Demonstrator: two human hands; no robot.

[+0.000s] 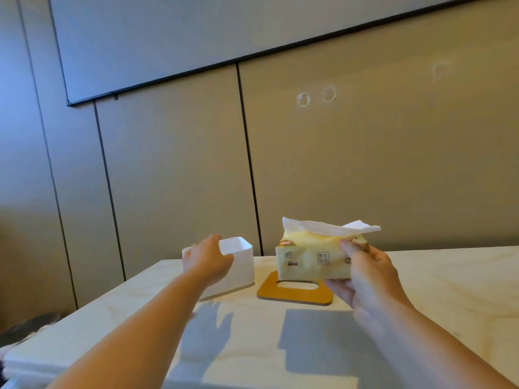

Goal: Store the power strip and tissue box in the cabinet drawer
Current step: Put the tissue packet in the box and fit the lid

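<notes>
Head view: right hand (368,279) grips tissue pack (311,259); relaxed left hand (207,259) overlaps the white box (242,262).

Tissue pack (309,262): pale yellow wrapper, small brown and grey printed labels, a red-orange mark at its top left corner. Tissue sheet (331,227) poking out of it: plain white. Box (241,262): plain white, no print. Lid (295,296): orange-brown with a pale edge. Counter (435,276): cream, faint tan marble-like veining, grey shadows. Wall panels (365,164): beige-tan with thin black seams. Board (196,32): grey-blue, black frame.
</notes>
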